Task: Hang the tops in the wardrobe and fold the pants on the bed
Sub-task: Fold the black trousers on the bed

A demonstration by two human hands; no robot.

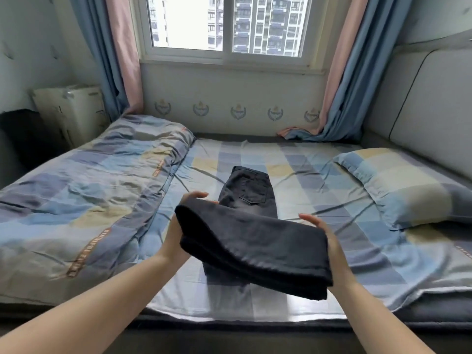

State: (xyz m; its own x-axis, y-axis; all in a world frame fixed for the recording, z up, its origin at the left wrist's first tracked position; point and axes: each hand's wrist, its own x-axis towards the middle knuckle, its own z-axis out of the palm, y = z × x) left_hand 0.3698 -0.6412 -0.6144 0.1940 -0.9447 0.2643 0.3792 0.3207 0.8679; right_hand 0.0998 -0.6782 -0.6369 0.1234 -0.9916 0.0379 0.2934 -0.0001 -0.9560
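Pants (255, 241), dark denim, mid-fold on the bed (306, 175). Waist end with the back pocket lies flat on the checked sheet, near the middle; the leg end is lifted, doubled over and held up above the rest, crossing it at an angle. Looks like one pair only, but the join between the lifted part and the flat part is hidden, so cannot fully rule out two garments.

Left hand (189, 218) holds the left end of the lifted fold, fingers reaching past the far edge, mostly covered by cloth. Right hand (324, 236) grips the right end, thumb on top, fingers underneath. Both hands are clasping the pants, nothing else in them.

Progress, my read: fold partly done, at least one doubling made, final lay-down onto the waist part not yet done. After that it needs setting down neat on the bed.

Tops: none in view. Wardrobe: not in view. So cannot tell whether hanging is finished or still left.

Around: duvet (89, 200) bunched on the left side of the bed, pillow (408, 190) on the right by the headboard (434, 103). Window (227, 26) and curtains (357, 72) behind.
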